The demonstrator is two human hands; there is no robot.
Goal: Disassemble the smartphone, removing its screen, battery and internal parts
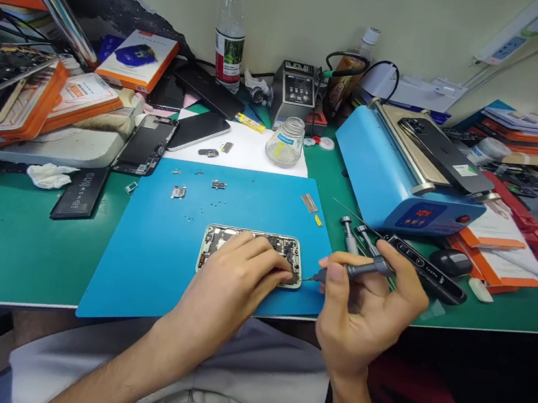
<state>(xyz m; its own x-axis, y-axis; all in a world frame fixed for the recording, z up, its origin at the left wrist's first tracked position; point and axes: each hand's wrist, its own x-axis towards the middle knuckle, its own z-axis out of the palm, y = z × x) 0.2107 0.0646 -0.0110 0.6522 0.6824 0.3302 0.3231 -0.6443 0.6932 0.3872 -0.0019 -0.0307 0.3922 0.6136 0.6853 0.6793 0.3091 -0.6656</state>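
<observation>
Head view: my screwdriver [361, 268] at the opened phone [290, 250], lower centre of the frame.
My right fingers [335, 287] grip the screwdriver, its tip at the phone's right end; my left fingers [263, 250] curl over the phone, and whether they pinch anything I cannot tell. The blue mat [145, 252] lies underneath.

The mat [143, 264] lay on the desk [13, 248]. An opened phone [294, 250] lay on the mat's near half, the left hand [241, 267] over it; the right hand [367, 305], with a screwdriver [367, 268] in it, was to its right. Loose parts [219, 185] lay on the mat behind the phone. Behind the mat, a jar [284, 143] stood on a paper sheet [250, 150]. Right of the mat stood a machine [370, 175], a second phone [444, 154] on top; left lay a tissue [50, 176].
</observation>
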